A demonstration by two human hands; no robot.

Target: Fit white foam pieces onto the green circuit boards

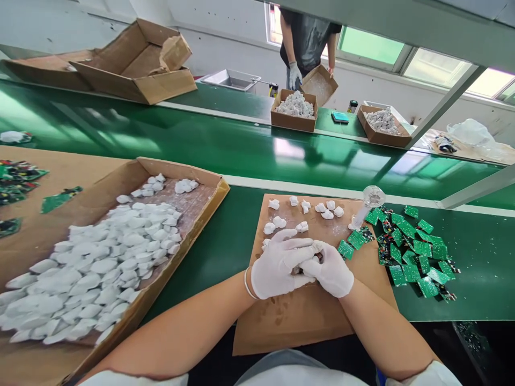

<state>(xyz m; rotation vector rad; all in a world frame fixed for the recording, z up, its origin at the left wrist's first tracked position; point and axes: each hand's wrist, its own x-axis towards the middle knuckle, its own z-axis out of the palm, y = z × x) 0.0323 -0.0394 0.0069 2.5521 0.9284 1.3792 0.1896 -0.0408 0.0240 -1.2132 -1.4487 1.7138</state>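
My left hand (277,269) and my right hand (333,272), both in white gloves, meet over a brown cardboard sheet (298,327). Their fingers are closed together around a small dark item, mostly hidden, whose kind I cannot make out. Just beyond the fingers, several white putty-like lumps (327,214) lie on the sheet. To the right of my right hand is a loose pile of small green circuit boards (410,272), a few of them overlapping the sheet's edge. A clear plastic piece with a round top (373,197) stands at the sheet's far right corner.
A shallow cardboard tray (197,214) full of white lumps (100,265) stands at left, with more circuit boards (60,199) beyond. Across the green conveyor (241,153), a co-worker (309,43) tilts a box behind a carton (293,122) of white pieces. A metal post (446,102) slants at right.
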